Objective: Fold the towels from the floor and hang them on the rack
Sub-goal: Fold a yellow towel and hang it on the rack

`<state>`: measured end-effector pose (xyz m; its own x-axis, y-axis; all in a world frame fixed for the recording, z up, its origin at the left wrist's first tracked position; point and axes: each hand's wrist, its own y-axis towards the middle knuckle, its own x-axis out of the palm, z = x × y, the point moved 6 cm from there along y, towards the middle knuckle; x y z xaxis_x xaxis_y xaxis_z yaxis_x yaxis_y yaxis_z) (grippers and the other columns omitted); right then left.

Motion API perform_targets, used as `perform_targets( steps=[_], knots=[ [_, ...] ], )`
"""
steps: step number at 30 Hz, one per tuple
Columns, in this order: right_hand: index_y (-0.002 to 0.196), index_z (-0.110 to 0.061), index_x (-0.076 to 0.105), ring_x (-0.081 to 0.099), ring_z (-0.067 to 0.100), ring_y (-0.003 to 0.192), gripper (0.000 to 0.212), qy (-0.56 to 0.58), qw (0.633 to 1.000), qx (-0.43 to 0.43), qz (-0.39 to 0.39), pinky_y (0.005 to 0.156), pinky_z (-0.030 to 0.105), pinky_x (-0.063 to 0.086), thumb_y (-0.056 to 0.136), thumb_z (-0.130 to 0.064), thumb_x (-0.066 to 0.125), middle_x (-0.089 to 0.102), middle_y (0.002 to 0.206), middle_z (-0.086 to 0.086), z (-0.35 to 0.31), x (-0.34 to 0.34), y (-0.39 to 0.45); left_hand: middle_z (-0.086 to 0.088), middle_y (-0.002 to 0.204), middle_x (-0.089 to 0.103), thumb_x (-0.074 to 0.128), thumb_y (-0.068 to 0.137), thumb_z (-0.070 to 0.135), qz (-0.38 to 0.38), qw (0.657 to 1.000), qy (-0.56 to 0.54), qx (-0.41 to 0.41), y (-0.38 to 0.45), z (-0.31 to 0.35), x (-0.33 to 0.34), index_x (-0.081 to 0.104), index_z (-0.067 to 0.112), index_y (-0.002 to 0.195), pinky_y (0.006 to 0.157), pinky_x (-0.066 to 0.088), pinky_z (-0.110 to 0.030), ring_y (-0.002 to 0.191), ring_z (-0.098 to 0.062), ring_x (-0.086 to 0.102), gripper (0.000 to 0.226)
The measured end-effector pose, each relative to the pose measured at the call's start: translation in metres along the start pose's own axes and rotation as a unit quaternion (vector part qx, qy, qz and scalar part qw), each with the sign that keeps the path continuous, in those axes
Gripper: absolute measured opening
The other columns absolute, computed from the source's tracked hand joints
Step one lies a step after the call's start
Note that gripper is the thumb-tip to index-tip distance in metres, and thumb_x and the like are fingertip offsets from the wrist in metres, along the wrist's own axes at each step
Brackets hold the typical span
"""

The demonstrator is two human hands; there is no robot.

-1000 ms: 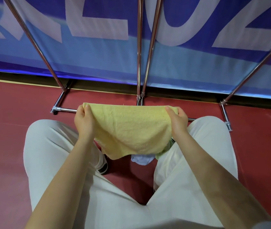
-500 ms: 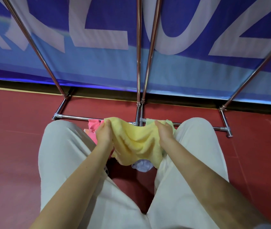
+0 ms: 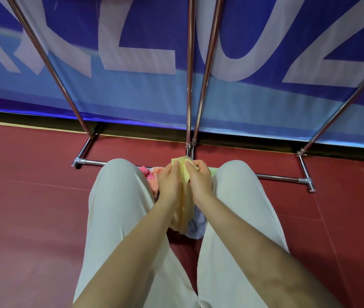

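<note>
- Pale yellow terry-cloth towel (image 3: 185, 174): doubled lengthwise, top corners pinched together at frame centre, the rest hanging toward 6 o'clock between the person's knees.
- Left hand (image 3: 169, 181): fingers curled on the towel's top edge from the 9 o'clock side.
- Right hand (image 3: 201, 178): fingers curled on the same edge from 3 o'clock. The two hands are together, touching or nearly so, with the cloth clamped between them.
- Chrome tubular drying rack (image 3: 190, 85): uprights rise toward 12 o'clock; its base bar (image 3: 276, 177) runs just behind the knees. No towel is visible on the rails in view.
- Crumpled pink and orange towels (image 3: 152, 176) lie at 9 o'clock of the hands on the dark red floor (image 3: 32, 196); a pale blue-white cloth (image 3: 197, 223) lies below the yellow tail at 5 o'clock.
- Judgement: first fold is closing; hanging not yet begun.
- Risk: corners misaligned in the pinch would leave a skewed fold.
- Risk: the hanging tail touches or nearly touches the floor pile; lifting could drag another cloth up.
- Risk: a one-hand regrip could let a layer slip open.
</note>
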<state>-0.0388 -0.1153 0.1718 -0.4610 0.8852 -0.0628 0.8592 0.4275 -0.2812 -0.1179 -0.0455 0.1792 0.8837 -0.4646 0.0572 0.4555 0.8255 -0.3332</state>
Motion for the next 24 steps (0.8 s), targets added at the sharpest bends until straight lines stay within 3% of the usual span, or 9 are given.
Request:
perform_targets(
  steps=[4, 8, 11, 14, 18, 24],
  knots=[
    [0.092, -0.017, 0.063, 0.054, 0.009, 0.065, 0.011, 0.056, 0.998, 0.012, 0.014, 0.059, 0.019, 0.045, 0.096, -0.023, 0.054, 0.061, 0.076, -0.003, -0.008, 0.000, 0.001, 0.005, 0.077, 0.068, 0.044, 0.102, 0.023, -0.030, 0.999, -0.028, -0.012, 0.002, 0.001, 0.005, 0.068, 0.021, 0.090, 0.066, 0.049, -0.023, 0.071, -0.008, 0.063, 0.027],
    [0.092, -0.010, 0.068, 0.061, 0.016, 0.064, 0.021, 0.148, 0.987, 0.019, -0.062, 0.059, 0.022, 0.050, 0.098, -0.013, 0.048, 0.068, 0.080, 0.009, -0.016, 0.008, 0.000, 0.002, 0.084, 0.067, 0.043, 0.102, 0.020, -0.015, 0.999, -0.048, -0.019, 0.003, 0.004, 0.002, 0.067, 0.016, 0.096, 0.070, 0.049, -0.020, 0.075, -0.008, 0.062, 0.025],
    [0.090, -0.020, 0.069, 0.060, 0.011, 0.062, 0.019, 0.043, 0.993, -0.044, -0.096, 0.059, 0.020, 0.049, 0.093, -0.007, 0.056, 0.068, 0.075, 0.003, -0.025, 0.006, -0.001, -0.001, 0.081, 0.066, 0.044, 0.102, 0.021, -0.012, 0.999, -0.044, -0.016, 0.004, 0.006, -0.001, 0.066, 0.017, 0.091, 0.071, 0.048, -0.025, 0.075, -0.013, 0.061, 0.025],
    [0.087, -0.032, 0.070, 0.053, -0.003, 0.063, 0.021, -0.099, 0.981, -0.148, -0.075, 0.063, 0.011, 0.041, 0.088, -0.012, 0.063, 0.065, 0.077, -0.006, -0.033, -0.002, 0.000, 0.002, 0.074, 0.063, 0.044, 0.102, 0.019, -0.007, 1.000, -0.029, -0.008, 0.001, 0.009, -0.001, 0.064, 0.020, 0.082, 0.067, 0.044, -0.023, 0.071, -0.010, 0.057, 0.028],
    [0.101, -0.029, 0.072, 0.048, -0.010, 0.073, 0.019, -0.188, 0.956, -0.214, -0.076, 0.067, 0.006, 0.036, 0.088, -0.017, 0.065, 0.042, 0.081, -0.012, -0.039, -0.007, 0.000, 0.005, 0.071, 0.060, 0.044, 0.101, 0.019, -0.017, 1.000, 0.008, 0.011, 0.000, 0.012, 0.000, 0.062, 0.020, 0.075, 0.062, 0.040, -0.019, 0.067, -0.005, 0.054, 0.032],
    [0.087, -0.019, 0.073, 0.043, 0.002, 0.095, 0.005, -0.245, 0.923, -0.294, -0.031, 0.082, 0.007, 0.033, 0.084, -0.022, 0.071, 0.052, 0.096, -0.005, -0.038, -0.009, -0.003, 0.006, 0.070, 0.053, 0.044, 0.100, 0.015, -0.008, 1.000, 0.002, -0.016, 0.001, 0.008, -0.002, 0.056, 0.021, 0.074, 0.057, 0.041, -0.016, 0.066, -0.007, 0.049, 0.030]
  ],
)
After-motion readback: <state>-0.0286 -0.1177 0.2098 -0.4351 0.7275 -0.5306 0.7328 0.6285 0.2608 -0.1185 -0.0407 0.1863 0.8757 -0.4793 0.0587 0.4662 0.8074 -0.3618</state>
